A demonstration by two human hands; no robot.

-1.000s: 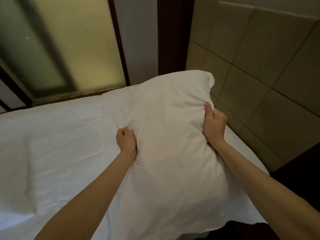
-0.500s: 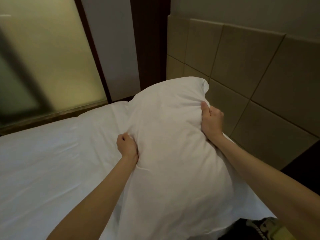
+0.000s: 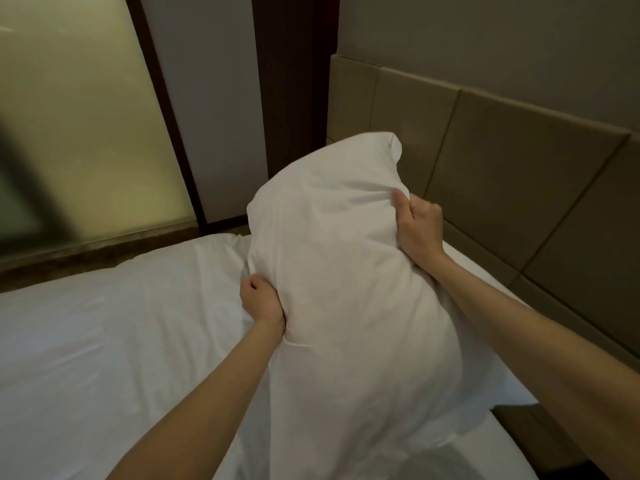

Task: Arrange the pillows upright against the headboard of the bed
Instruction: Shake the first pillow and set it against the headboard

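Observation:
A plump white pillow (image 3: 346, 271) is raised off the bed, its long axis running away from me toward the padded tan headboard (image 3: 512, 174). My left hand (image 3: 261, 299) clutches its left edge low down. My right hand (image 3: 420, 230) grips its right edge higher up, between the pillow and the headboard. The pillow's far corner points up near the headboard's left end. Under it, on the right, a second white pillow (image 3: 485, 355) lies flat along the headboard's foot.
The bed (image 3: 104, 341) with its white sheet spreads to the left. Behind it stand a frosted glass panel (image 3: 79, 133) with a dark frame and a dark wooden post (image 3: 294, 98). A brown ledge runs along the bed's far side.
Both hands have lifted the pillow higher and tipped it more upright, nearer the headboard. The view has swung up and to the right.

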